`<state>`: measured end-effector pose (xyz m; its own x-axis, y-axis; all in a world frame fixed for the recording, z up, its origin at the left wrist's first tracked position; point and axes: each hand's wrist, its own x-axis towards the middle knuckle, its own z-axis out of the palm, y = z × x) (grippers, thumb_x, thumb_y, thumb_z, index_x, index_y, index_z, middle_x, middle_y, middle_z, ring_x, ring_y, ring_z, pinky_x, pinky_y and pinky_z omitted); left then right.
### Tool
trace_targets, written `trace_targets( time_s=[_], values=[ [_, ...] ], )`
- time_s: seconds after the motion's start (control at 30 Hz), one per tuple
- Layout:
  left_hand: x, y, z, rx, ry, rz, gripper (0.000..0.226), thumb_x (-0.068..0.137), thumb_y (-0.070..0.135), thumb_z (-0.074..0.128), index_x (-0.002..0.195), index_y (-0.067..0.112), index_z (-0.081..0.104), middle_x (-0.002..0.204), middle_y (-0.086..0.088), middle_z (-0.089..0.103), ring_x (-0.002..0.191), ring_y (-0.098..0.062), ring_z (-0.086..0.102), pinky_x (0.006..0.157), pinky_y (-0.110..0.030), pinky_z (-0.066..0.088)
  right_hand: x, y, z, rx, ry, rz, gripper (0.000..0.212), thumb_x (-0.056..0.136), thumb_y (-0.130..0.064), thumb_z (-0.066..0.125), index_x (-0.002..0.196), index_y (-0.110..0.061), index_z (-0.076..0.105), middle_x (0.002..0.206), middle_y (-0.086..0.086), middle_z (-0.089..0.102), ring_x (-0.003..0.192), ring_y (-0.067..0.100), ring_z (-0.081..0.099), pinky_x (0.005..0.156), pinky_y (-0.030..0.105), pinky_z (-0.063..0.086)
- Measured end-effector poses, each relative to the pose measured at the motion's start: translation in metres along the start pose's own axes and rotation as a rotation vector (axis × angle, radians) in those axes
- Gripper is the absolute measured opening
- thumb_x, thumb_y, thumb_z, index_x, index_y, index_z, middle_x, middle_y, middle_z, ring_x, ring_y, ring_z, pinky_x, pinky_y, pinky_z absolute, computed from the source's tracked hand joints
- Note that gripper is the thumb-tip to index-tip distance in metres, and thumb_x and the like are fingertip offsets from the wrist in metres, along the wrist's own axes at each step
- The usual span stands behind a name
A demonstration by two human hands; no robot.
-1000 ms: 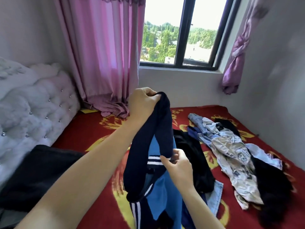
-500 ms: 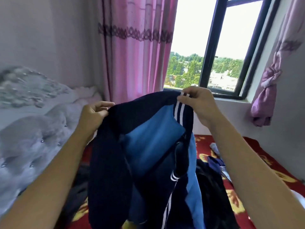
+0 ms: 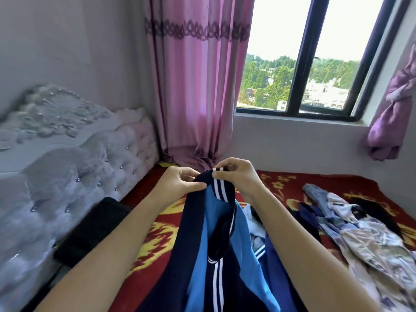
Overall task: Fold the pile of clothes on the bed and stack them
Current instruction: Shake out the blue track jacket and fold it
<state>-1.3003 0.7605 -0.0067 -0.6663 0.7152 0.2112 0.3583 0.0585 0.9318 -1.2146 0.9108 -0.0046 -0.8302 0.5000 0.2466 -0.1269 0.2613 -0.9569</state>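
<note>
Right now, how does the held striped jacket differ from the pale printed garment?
The jacket hangs pinched by left hand and right hand; the printed garment lies crumpled on the bed. The jacket is navy and blue, white-striped; the printed garment is pale, patterned. Neither is folded.

Navy-and-blue jacket (image 3: 216,255) with white stripes, red bedspread (image 3: 281,183) patterned yellow, pink curtain (image 3: 198,86).
</note>
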Motion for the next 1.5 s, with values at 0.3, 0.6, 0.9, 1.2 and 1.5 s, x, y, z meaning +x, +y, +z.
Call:
trace_targets(
  time_s=[0.3,0.6,0.9,1.2,1.5],
  values=[
    [0.014,-0.008,0.006,-0.109,0.255,-0.007,0.018,0.078,0.001,0.070,0.066,0.015,0.067,0.052,0.013,0.065,0.048,0.004,0.057,0.050,-0.009,0.046,-0.093,0.105,0.020,-0.191,0.369,-0.041,0.039,0.081,-0.024,0.070,0.106,-0.043,0.047,0.089,-0.010,0.058,0.086,0.009,0.056,0.077,0.019,0.044],
    [0.025,0.002,0.013,-0.123,0.402,0.024,0.025,0.075,0.004,0.073,0.058,0.020,0.063,0.042,0.015,0.058,0.040,0.004,0.052,0.049,-0.015,0.046,-0.160,0.186,0.077,-0.721,0.471,-0.164,0.047,0.064,-0.058,0.052,0.098,-0.026,0.047,0.068,-0.015,0.055,0.073,0.003,0.048,0.056,0.010,0.040],
    [0.014,0.006,-0.004,-0.212,0.516,0.030,0.025,0.077,0.002,0.071,0.059,0.017,0.061,0.050,0.010,0.060,0.048,0.000,0.055,0.055,-0.014,0.048,-0.108,0.158,0.095,-0.805,0.453,-0.038,0.030,0.055,-0.029,0.081,0.078,-0.017,0.065,0.073,-0.003,0.056,0.056,0.016,0.060,0.037,0.020,0.034],
    [-0.022,0.020,-0.102,-0.166,0.584,0.178,0.040,0.078,-0.002,0.067,0.052,0.028,0.070,0.049,0.019,0.062,0.049,0.005,0.058,0.054,-0.007,0.046,-0.065,0.039,-0.017,-0.628,0.790,-0.359,0.024,0.084,-0.010,0.052,0.096,0.000,0.070,0.089,0.016,0.059,0.084,0.031,0.056,0.071,0.014,0.029],
    [-0.020,0.094,-0.147,-0.141,0.688,0.472,0.028,0.074,0.005,0.070,0.062,0.031,0.072,0.063,0.018,0.069,0.066,-0.002,0.064,0.071,-0.019,0.052,-0.010,-0.097,-0.046,-0.736,0.956,-0.699,0.032,0.090,-0.016,0.041,0.104,-0.003,0.067,0.103,0.025,0.059,0.101,0.038,0.053,0.072,0.017,0.024]
  ],
)
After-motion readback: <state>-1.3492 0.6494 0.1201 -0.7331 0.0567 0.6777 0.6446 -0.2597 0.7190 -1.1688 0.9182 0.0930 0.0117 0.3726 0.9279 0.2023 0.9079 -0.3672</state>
